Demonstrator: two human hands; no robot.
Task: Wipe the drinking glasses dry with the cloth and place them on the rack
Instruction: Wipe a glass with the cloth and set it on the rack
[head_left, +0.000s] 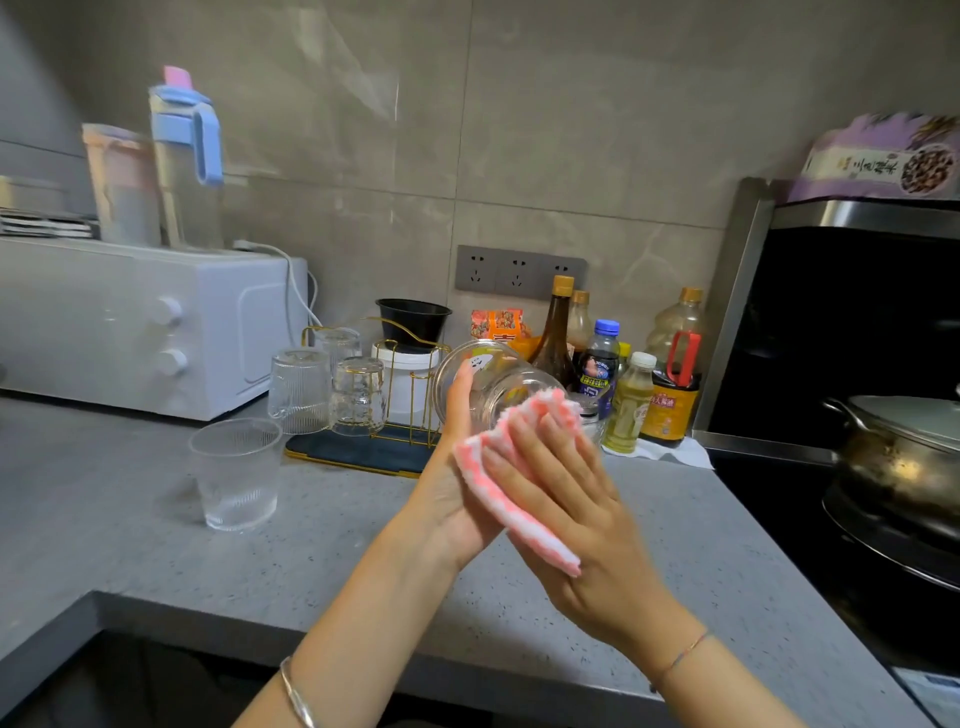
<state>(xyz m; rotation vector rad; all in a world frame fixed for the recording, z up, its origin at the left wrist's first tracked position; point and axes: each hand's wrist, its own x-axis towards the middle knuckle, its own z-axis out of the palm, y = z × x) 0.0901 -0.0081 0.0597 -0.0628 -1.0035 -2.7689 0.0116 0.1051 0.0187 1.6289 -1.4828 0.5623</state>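
Pink-and-white cloth (530, 530) is pressed against a clear drinking glass (493, 379), which is held in the air just to the right of the rack (358, 451), tilted, with its mouth turned toward the cloth and its base toward the wall. The glass is gripped from the rack side by the left hand (457, 467). One digit is laid straight up its side, while the others are hidden behind the glass and cloth, so how far they wrap round cannot be told. The right hand (566, 499) is laid over the cloth from the side away from the rack, with its fingers (524, 441) fairly straight, close together and pressed flat onto the fabric. Its thumb is out of sight.

Three glasses are seen upside down on the gold-wire rack: a ribbed one (298, 389) at its left end, a second (357, 395) beside that, and a third (338, 343) behind them. Another ribbed glass (236, 473) is stood upright on the grey counter (675, 519), in front of the rack and to its left. Behind the rack a black bowl (413, 319) is set on a white tub (408, 379). A white oven (130, 322) is placed left of the rack, and a cluster of sauce bottles (670, 384) right of it, against the wall. Well to the right of the rack, a lidded pot (904, 447) is set on the stove.
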